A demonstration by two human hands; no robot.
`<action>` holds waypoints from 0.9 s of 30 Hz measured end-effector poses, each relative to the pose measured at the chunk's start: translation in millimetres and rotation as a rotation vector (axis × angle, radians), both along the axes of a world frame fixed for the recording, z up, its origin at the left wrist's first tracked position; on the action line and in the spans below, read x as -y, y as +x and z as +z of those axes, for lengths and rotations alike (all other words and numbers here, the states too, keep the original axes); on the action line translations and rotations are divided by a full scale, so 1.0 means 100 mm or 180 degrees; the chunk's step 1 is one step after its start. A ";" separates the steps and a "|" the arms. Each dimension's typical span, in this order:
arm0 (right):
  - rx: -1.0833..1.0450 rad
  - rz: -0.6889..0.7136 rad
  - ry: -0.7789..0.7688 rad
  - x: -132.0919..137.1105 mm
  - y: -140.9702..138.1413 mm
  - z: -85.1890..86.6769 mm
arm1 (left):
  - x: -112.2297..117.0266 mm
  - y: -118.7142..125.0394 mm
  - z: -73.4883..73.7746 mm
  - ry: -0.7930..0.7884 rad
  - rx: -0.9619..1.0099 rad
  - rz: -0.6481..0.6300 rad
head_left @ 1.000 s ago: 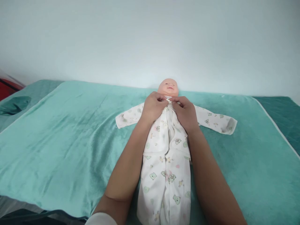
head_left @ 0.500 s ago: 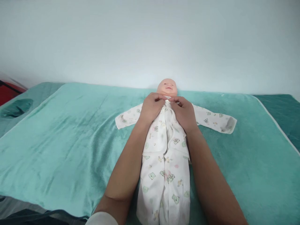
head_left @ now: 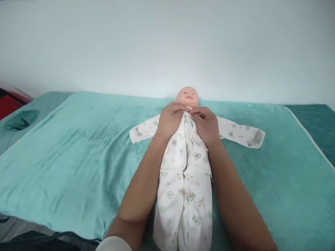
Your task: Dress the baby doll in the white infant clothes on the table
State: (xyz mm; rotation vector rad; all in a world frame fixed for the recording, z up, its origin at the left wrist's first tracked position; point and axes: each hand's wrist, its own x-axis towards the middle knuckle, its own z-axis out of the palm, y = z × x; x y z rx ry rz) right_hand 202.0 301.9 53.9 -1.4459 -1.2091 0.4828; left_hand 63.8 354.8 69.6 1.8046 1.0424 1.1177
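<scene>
A baby doll (head_left: 186,96) lies on its back on a teal towel (head_left: 78,150), its head toward the wall. It wears a white printed sleepsuit (head_left: 184,188) with both sleeves spread out to the sides. My left hand (head_left: 170,119) and my right hand (head_left: 206,123) rest on the doll's chest just under its chin. Both pinch the edges of the sleepsuit's collar where the front flaps meet. My forearms run along either side of the doll's body.
The towel covers a darker green surface (head_left: 311,115) that shows at the right and left. A dark green round hollow (head_left: 21,118) sits at the far left, with something red (head_left: 10,103) behind it. A plain white wall stands right behind the doll's head.
My hands stay pinched at the collar, with only small finger shifts. The view has drifted slightly.
</scene>
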 end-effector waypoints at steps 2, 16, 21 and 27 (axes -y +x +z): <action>-0.0010 -0.0001 -0.0009 0.01 0.00 0.01 | 0.00 0.01 -0.01 0.0061 -0.0002 0.0056; 0.0430 -0.0155 0.0122 0.02 -0.02 -0.01 | -0.03 0.04 -0.06 0.0176 -0.0096 0.0275; 0.0853 -0.0223 0.0088 0.06 -0.05 0.04 | -0.05 0.04 -0.05 0.0168 -0.0215 0.0300; 0.0826 -0.0151 -0.0043 0.03 -0.03 0.02 | -0.06 0.04 -0.04 0.0094 -0.0165 0.0255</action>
